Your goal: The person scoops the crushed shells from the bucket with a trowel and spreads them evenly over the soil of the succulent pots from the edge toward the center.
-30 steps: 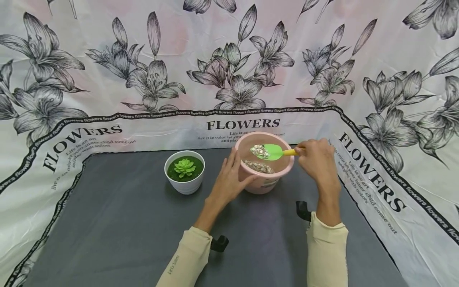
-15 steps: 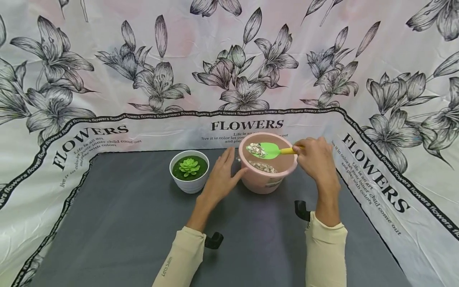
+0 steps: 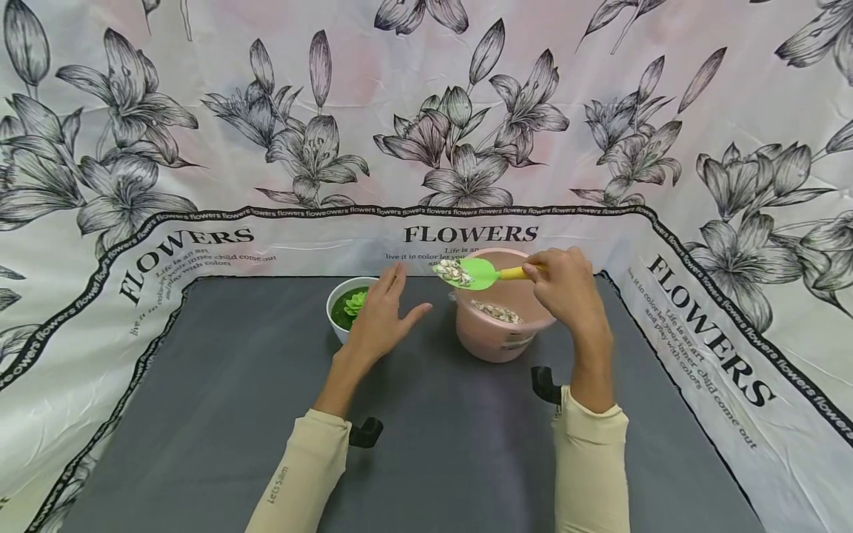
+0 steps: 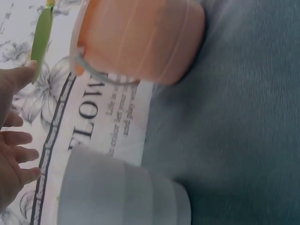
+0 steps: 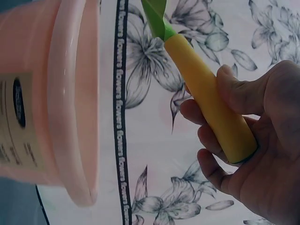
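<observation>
My right hand [image 3: 566, 290] grips the yellow handle [image 5: 211, 98] of a small trowel. Its green blade [image 3: 478, 274] carries a heap of pale pebble-like bits [image 3: 453, 272] and overlaps the left rim of a pink bucket [image 3: 496, 344]. More of the same bits [image 3: 498, 312] lie inside the bucket. With fingers extended and thumb spread, my left hand [image 3: 376, 314] is beside a white pot [image 3: 336, 314], partly covering it in the head view. A green succulent [image 3: 356, 303] shows in that pot. In the left wrist view the pot [image 4: 117, 192] stands below the bucket [image 4: 140, 40].
A dark grey cloth [image 3: 426, 444] covers the table. Behind it and along the sides hangs a white floral sheet [image 3: 373, 96] printed with lettering. Black wrist mounts [image 3: 546, 385] stick out at both sleeves.
My left hand has left the bucket's side and moved left to the white pot. The loaded trowel has shifted left, from over the bucket's middle to its left rim.
</observation>
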A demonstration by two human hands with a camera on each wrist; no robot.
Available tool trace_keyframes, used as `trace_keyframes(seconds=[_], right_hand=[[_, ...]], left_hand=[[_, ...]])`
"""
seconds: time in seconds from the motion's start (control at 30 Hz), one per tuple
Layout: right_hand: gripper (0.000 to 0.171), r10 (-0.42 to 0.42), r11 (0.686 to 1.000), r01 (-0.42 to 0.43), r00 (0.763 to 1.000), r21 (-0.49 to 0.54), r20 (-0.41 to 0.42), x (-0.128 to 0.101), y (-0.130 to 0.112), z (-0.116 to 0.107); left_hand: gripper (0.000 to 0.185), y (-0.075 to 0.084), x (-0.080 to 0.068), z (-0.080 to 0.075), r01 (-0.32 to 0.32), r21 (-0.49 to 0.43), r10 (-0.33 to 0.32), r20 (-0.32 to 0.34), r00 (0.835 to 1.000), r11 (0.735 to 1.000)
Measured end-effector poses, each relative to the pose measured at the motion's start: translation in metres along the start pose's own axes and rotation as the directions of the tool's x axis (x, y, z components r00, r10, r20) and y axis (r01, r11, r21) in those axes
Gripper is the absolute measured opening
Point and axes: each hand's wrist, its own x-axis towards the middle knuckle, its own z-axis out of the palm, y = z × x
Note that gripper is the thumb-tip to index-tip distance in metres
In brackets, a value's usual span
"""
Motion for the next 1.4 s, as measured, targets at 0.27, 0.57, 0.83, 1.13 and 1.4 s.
trace_keyframes(seconds=[0.27,0.57,0.83,1.13,1.4], right_hand=[[0.023,-0.001,0.999,0.0,0.999,0.032,0.052,0.009,-0.015,0.012],[0.02,-0.073,0.995,0.069,0.996,0.079,0.053,0.017,-0.03,0.025],[0.017,-0.127,0.985,0.12,0.991,0.127,0.049,0.024,-0.042,0.037],[0.019,-0.153,0.978,0.14,0.985,0.158,0.079,0.03,-0.054,0.052],[0.022,-0.153,0.98,0.137,0.983,0.145,0.103,0.034,-0.062,0.064]], left_hand=[[0.087,-0.019,-0.008,-0.014,0.03,-0.035,-0.031,-0.016,0.999,0.999],[0.087,-0.03,-0.015,-0.027,0.049,-0.004,-0.05,-0.039,0.998,0.999],[0.088,-0.04,-0.022,-0.033,0.114,-0.002,-0.114,-0.009,0.993,0.994],[0.09,-0.052,-0.032,-0.041,0.169,-0.019,-0.17,-0.01,0.985,0.985],[0.094,-0.06,-0.038,-0.043,0.206,-0.029,-0.206,-0.001,0.979,0.978]])
